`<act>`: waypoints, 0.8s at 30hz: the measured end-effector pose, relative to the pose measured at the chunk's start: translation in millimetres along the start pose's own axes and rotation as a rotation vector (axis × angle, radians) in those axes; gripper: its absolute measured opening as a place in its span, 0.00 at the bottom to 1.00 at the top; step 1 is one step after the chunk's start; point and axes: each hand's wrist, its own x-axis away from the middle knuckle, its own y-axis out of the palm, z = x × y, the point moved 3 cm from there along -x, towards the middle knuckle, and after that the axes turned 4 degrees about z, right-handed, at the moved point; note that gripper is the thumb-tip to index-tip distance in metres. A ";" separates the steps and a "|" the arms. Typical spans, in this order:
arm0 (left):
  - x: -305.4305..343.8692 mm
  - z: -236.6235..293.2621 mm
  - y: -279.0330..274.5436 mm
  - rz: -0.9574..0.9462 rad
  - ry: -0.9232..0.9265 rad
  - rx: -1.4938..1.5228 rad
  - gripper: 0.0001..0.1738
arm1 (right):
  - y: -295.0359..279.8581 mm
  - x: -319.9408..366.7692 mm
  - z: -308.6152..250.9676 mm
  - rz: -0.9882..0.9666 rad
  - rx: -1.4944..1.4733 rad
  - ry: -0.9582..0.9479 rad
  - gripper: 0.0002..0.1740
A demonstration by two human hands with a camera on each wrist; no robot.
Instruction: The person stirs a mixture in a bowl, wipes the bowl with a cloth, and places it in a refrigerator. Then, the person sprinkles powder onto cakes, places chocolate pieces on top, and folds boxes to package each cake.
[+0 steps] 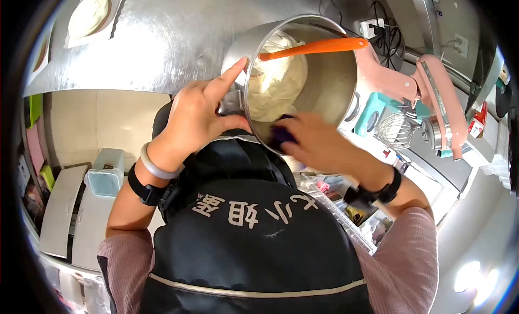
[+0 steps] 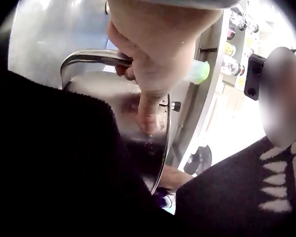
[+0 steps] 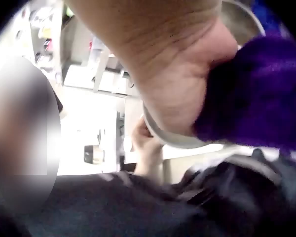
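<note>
Hands first: the left hand [image 1: 194, 116] grips the handle [image 2: 89, 57] of a steel mixing bowl [image 1: 330, 81], thumb underneath and index finger lying straight along the rim. The right hand [image 1: 319, 143] is closed round a purple thing [image 3: 256, 94], scraper or cloth, can't tell, and holds it right at the bowl's near lip.

Progress-wise I'd say it's early-to-middle. The bowl is off the pink stand mixer [image 1: 432, 92] and tipped mouth-first toward the person's chest, but the pale whipped mix [image 1: 275, 81] is all inside, clinging to the left wall just beyond the right hand. An orange spatula [image 1: 313, 46] rests across the top of it with nobody holding it. Nothing looks scraped out yet.

Further out, the whisk [image 1: 397, 130] hangs on the mixer, and a dough ball [image 1: 89, 14] sits well apart on the steel worktop [image 1: 162, 38].
</note>
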 end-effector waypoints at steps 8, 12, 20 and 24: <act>3.7 -3.0 8.3 0.004 0.037 -0.049 0.53 | -25.4 12.3 55.0 0.088 0.411 -0.067 0.19; 0.1 -7.8 7.6 0.003 0.056 -0.057 0.52 | -1.0 8.2 25.7 0.017 -0.204 -0.189 0.28; -6.7 -1.6 12.0 -0.067 0.031 -0.111 0.51 | -57.7 -5.9 90.7 0.308 0.818 -0.306 0.08; -4.5 -3.6 7.9 -0.053 -0.011 -0.165 0.50 | -14.1 18.8 61.3 -0.036 0.179 -0.205 0.27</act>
